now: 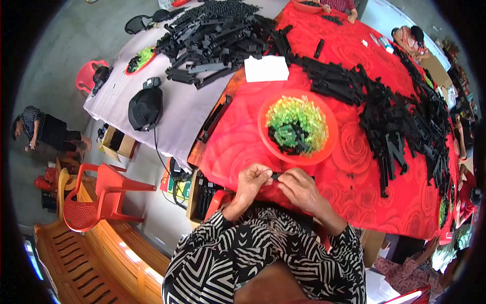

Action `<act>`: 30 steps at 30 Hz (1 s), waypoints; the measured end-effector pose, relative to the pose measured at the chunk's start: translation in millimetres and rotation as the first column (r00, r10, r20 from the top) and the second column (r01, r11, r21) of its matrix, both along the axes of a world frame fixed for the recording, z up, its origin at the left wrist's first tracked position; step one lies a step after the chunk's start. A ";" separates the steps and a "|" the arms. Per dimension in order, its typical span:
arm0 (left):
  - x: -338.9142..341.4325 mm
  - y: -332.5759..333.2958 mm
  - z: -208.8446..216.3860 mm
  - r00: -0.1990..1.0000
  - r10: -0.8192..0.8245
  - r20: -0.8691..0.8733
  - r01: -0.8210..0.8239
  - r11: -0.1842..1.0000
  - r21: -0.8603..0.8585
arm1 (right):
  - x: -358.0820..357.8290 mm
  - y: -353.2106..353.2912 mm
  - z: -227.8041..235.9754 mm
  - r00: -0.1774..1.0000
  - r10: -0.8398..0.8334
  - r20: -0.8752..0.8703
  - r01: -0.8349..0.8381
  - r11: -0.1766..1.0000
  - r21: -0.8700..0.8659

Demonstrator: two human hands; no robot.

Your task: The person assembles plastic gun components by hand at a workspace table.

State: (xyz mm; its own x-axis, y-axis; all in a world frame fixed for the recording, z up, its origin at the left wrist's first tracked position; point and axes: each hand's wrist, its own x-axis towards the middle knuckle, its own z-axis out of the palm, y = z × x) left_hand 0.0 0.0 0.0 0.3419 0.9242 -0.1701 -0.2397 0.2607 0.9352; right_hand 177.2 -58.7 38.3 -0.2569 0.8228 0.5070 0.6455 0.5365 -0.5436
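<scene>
At the table's near edge my left hand point(251, 183) and my right hand point(299, 186) meet, fingertips pinched. Between them is a small black plastic piece point(275, 176), mostly covered by my fingers, so its exact kind is hidden. Both hands grip it. Just beyond stands a red bowl point(328, 147) filled with small yellow, green and black plastic pieces point(297, 124). Long black plastic strips point(334, 83) lie in a heap behind the bowl and spread down the right side of the table.
A red rose-patterned cloth point(354, 144) covers this table. To the left, a grey-clothed table bears a large heap of black parts point(217, 38), a black cap point(145, 109) and a small bowl. A white box point(267, 69) stands behind my bowl. Red chairs point(109, 195) are at left; other people sit around.
</scene>
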 end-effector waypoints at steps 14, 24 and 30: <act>0.0 -31.6 -15.4 0.967 -0.240 0.084 0.248 0.963 -0.107 | -12.4 -40.5 -29.9 0.883 -0.366 -0.294 0.281 0.914 -0.293; -2.6 -44.9 -21.1 0.950 -0.309 0.036 0.310 0.933 -0.184 | -12.1 -54.0 -38.4 0.956 -0.267 -0.125 0.267 0.964 -0.020; -4.8 -43.9 -20.6 0.934 -0.357 0.005 0.349 0.908 -0.231 | 1.2 -54.7 -37.3 0.991 -0.129 0.021 0.130 0.991 -0.021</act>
